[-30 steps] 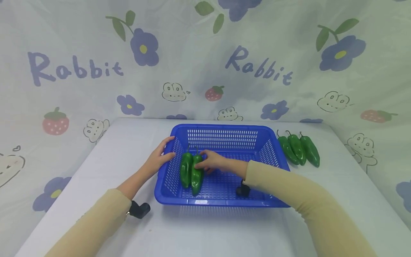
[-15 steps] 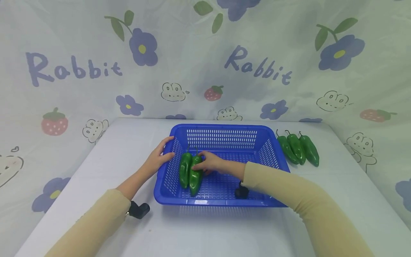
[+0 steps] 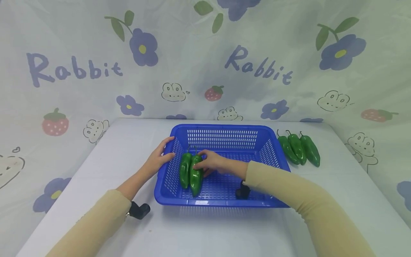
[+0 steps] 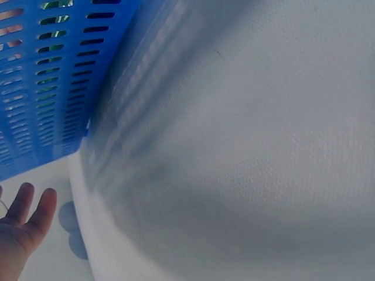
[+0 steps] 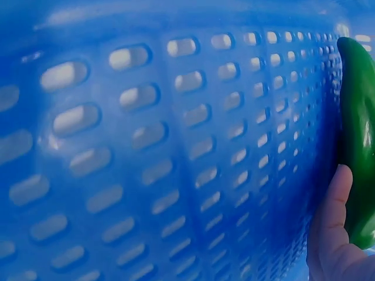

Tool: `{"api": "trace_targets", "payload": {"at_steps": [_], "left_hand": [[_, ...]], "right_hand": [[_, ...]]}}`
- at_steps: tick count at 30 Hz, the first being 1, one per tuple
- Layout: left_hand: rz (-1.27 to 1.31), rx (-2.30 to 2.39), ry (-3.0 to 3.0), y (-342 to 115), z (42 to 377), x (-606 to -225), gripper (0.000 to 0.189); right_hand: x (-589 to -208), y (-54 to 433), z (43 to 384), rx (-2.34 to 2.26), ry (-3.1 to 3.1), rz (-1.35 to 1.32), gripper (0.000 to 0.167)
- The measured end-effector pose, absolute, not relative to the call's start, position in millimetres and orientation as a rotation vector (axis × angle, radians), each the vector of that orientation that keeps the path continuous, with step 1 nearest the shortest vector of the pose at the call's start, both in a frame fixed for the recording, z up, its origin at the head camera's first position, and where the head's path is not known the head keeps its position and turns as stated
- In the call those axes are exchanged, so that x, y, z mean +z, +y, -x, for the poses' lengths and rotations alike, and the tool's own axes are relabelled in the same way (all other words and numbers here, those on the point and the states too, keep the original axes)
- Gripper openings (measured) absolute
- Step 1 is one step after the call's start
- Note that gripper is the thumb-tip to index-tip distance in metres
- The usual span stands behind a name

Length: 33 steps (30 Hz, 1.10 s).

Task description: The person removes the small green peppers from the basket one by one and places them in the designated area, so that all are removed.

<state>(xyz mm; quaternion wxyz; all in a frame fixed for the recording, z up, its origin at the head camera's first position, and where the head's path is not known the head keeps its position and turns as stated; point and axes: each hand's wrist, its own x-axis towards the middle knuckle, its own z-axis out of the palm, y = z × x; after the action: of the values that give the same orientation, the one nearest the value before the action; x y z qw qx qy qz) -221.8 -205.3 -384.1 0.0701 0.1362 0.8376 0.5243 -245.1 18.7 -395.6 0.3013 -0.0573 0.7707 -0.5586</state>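
Note:
Inside a blue plastic basket [image 3: 221,202], two glossy green peppers lie side by side near the left wall. My right hand [image 3: 210,161] grips the right-hand pepper [image 3: 196,178], thumb across its top and fingers along its far side, partly hidden. In the right wrist view that pepper [image 5: 358,105] stands near the slotted wall with a finger against it. The other pepper [image 3: 184,170] lies just left of it. My left hand [image 3: 158,157] rests at the basket's left rim, thumb and forefinger touching it; the left wrist view shows two straight fingers [image 4: 42,212] beside the outer wall.
Three more green peppers [image 3: 297,149] lie on the white table [image 3: 128,139] just right of the basket. Black wrist cameras stick out below both wrists, the right one [image 3: 243,190] over the basket floor. A patterned curtain [image 3: 199,64] stands behind the table.
The gripped pepper shifts very slightly within the basket, its lower tip a little nearer me. Both hands stay almost where they were.

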Motion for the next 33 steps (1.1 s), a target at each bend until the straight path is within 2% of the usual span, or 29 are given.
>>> {"api": "trace_targets", "payload": {"at_steps": [13, 33], "left_hand": [[-0.424, 1.58, 2.527, -204, 223, -383, 0.062], [-0.41, 1.572, 2.529, -204, 222, -386, 0.061]], "right_hand": [[-377, 46, 253, -1.558, 1.998, 0.156, 0.068], [-325, 107, 235, -1.541, 2.047, 0.282, 0.066]]}}
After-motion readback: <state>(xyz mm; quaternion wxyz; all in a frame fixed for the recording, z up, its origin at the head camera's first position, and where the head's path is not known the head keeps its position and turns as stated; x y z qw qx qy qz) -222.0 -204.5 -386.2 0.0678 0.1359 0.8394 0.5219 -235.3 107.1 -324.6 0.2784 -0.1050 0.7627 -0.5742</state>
